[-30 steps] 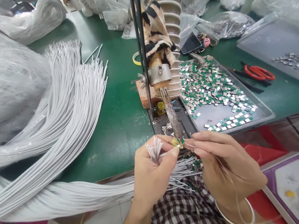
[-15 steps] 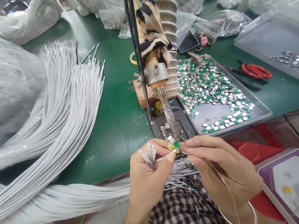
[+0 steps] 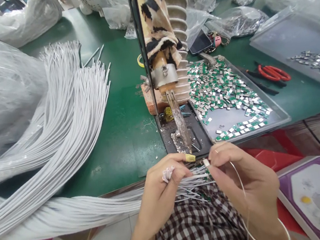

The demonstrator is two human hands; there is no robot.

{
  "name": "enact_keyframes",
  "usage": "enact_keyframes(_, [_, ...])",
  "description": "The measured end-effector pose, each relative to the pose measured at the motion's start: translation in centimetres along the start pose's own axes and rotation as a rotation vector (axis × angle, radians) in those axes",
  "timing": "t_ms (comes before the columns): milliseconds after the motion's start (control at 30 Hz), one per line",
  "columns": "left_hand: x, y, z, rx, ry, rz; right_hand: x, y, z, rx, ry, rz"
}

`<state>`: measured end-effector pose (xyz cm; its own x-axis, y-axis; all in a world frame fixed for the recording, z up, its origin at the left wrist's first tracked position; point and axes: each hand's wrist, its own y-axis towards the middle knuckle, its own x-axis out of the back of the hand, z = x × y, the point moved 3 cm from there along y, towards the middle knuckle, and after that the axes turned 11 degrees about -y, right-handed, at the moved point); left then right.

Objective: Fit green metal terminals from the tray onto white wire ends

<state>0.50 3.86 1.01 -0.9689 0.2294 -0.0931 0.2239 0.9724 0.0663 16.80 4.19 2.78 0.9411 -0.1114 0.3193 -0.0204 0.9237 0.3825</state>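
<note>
My left hand [image 3: 163,191] is closed around several white wires [image 3: 168,173], their cut ends poking up; yellow tape wraps one fingertip. My right hand [image 3: 243,181] pinches a small connector board [image 3: 206,163] between thumb and fingers, and a thin solder wire [image 3: 238,172] runs down from it. Above the hands, the soldering iron tip [image 3: 182,127] points down over a black tray [image 3: 167,144] with solder bits. Wires with small green boards on their ends [image 3: 195,183] lie over the lap below.
Long white wire bundles [image 3: 75,118] lie on the left. A tray of small green boards [image 3: 277,121] stands right of the iron, with red-handled pliers [image 3: 273,73] beside it. A purple and white device [image 3: 312,194] sits at lower right.
Both hands have dropped away from the iron tip and moved apart. The small board that was at the tip is now lower, at my right fingertips.
</note>
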Motion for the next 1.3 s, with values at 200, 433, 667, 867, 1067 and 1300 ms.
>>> enact_keyframes(200, [-1.3, -0.2, -0.3, 0.04, 0.054, 0.167, -0.2, 0.2, 1.2, 0.202, -0.098, 0.214])
enact_keyframes(433, [-0.8, -0.8, -0.7, -0.111, 0.027, -0.084, -0.1, 0.3, 0.6, 0.103, -0.106, 0.121])
enact_keyframes(667, [-0.9, -0.7, -0.6, -0.081, 0.064, -0.136, 0.1, 0.3, 0.6, 0.059, -0.038, 0.174])
enact_keyframes(867, [-0.8, -0.4, -0.5, -0.111, 0.077, -0.138, 0.1, 0.3, 0.3, -0.038, 0.053, 0.215])
enact_keyframes(1067, [-0.7, -0.4, -0.4, -0.168, 0.141, -0.15, 0.2, 0.2, 0.5, -0.121, 0.015, 0.294])
enact_keyframes(1300, [-0.3, 0.0, -0.1, -0.17, 0.063, -0.153, 2.1, 3.5, -1.2, -0.013, -0.543, 0.129])
